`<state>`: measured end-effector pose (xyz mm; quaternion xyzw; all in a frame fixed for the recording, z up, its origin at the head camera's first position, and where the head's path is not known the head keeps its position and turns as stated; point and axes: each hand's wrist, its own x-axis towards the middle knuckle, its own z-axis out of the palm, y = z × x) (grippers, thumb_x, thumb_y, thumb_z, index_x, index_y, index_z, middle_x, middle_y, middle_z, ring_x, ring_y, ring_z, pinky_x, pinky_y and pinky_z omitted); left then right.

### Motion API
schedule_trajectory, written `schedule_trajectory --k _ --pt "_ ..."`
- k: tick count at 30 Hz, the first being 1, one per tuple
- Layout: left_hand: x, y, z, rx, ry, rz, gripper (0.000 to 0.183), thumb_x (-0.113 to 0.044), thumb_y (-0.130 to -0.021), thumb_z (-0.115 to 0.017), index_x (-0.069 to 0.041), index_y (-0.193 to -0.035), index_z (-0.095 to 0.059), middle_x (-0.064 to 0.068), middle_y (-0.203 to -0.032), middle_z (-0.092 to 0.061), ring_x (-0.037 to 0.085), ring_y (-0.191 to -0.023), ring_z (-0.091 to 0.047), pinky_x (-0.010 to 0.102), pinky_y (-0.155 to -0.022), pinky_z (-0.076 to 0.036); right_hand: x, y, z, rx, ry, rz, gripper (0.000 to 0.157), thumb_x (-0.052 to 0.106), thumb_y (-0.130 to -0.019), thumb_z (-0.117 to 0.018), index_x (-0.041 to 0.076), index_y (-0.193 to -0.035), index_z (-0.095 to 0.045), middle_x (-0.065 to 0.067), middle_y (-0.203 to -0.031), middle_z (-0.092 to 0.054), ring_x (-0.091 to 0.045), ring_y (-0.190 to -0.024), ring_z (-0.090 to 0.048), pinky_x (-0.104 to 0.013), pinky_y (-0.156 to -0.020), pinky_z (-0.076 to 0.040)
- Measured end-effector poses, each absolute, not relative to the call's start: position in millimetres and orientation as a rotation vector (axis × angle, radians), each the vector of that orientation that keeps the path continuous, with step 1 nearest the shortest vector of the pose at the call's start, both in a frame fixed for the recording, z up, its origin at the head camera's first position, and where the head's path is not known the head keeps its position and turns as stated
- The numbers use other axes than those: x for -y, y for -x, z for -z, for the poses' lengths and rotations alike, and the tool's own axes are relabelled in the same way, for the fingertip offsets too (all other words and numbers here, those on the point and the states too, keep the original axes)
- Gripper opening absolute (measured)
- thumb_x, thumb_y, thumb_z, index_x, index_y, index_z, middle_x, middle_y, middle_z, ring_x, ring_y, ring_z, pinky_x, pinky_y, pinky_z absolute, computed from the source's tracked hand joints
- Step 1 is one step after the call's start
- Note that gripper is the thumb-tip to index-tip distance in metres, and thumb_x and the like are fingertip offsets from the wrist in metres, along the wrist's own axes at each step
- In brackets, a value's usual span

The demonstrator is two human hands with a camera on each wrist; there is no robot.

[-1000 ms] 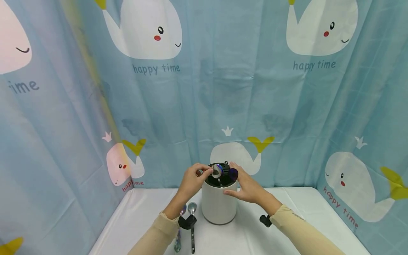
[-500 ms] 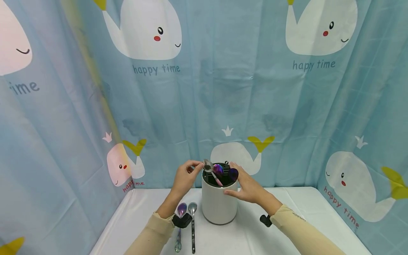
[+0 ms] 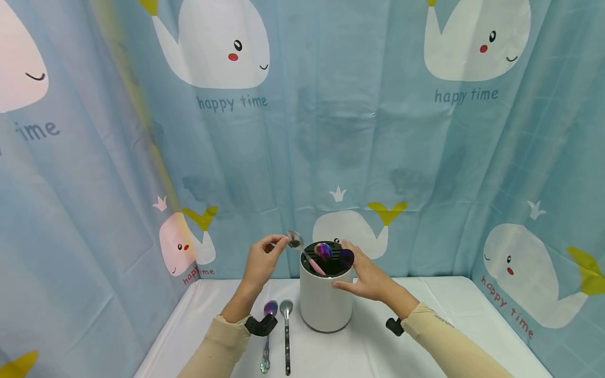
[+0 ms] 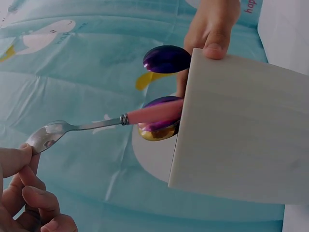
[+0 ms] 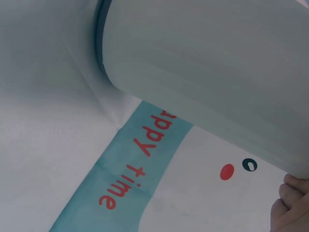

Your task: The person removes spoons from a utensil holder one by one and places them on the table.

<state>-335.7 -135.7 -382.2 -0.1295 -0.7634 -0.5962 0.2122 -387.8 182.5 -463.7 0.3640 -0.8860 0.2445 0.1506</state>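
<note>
A spoon (image 3: 296,240) with a pink handle is pinched at its bowl tip by my left hand (image 3: 266,255). In the left wrist view its pink handle (image 4: 153,114) slants down past the rim, the end hidden inside the white cylindrical holder (image 3: 326,304). My right hand (image 3: 368,275) rests against the holder's right side, thumb at the front and fingers behind. Two more spoons stand in the holder, bowls up: a purple-and-gold spoon (image 3: 323,251) and a dark purple spoon (image 3: 346,258).
On the white table (image 3: 392,346), left of the holder, lie a purple-bowled spoon (image 3: 270,308) and a silver spoon (image 3: 285,307) with a dark handle. A blue whale-print curtain (image 3: 331,147) encloses the back and sides.
My left hand has drawn the pink-handled spoon up and left, so more of its handle shows above the rim. My right hand has stayed on the holder.
</note>
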Motion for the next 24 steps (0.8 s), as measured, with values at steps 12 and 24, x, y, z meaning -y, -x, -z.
schedule_trajectory --k 12,24 --pt "153 332 379 2.086 0.313 1.691 0.026 -0.029 -0.104 -0.075 -0.006 -0.115 -0.081 0.014 -0.109 -0.072 0.013 -0.071 -0.045 0.027 -0.065 -0.036 -180 386 462 2.552 -1.035 -0.696 0.111 0.062 -0.093 -0.077 0.003 -0.170 -0.022 -0.017 -0.176 -0.023 -0.037 -0.163 -0.022 -0.056 -0.128 -0.021" --pt "170 327 372 2.042 0.298 1.723 0.029 -0.028 -0.106 -0.073 -0.002 -0.117 -0.078 0.012 -0.110 -0.069 0.013 -0.077 -0.047 0.026 -0.070 -0.038 -181 388 463 2.554 -1.033 -0.698 0.112 0.061 -0.093 -0.077 0.000 -0.169 -0.022 -0.022 -0.175 -0.024 -0.039 -0.162 -0.022 -0.058 -0.126 -0.023"
